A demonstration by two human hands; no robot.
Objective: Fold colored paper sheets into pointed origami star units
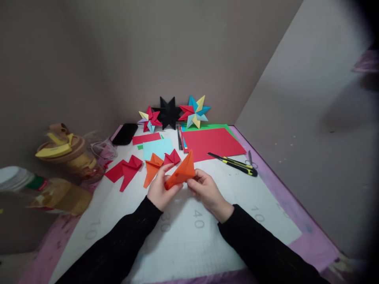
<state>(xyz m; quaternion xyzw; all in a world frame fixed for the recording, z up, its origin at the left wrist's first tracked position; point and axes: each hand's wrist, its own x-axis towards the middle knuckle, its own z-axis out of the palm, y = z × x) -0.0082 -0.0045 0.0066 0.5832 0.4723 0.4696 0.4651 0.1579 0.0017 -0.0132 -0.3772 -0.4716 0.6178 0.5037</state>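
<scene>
Both my hands hold a folded orange paper piece (182, 171) above the white cutting mat (183, 236). My left hand (160, 189) pinches its lower left end, fingers closed on it. My right hand (207, 190) grips its right side, fingers curled. Just behind lie another folded orange piece (151, 169) and folded red pieces (172, 157), with a larger red folded piece (128, 169) to the left.
Red paper sheets (213, 142) over green ones lie at the back right, a light blue sheet (157, 147) behind the pieces. A yellow-black utility knife (233, 163) and small scissors (250, 159) lie right. Three paper stars (168, 113) lean on the wall. Jars and a bottle (59, 193) stand left.
</scene>
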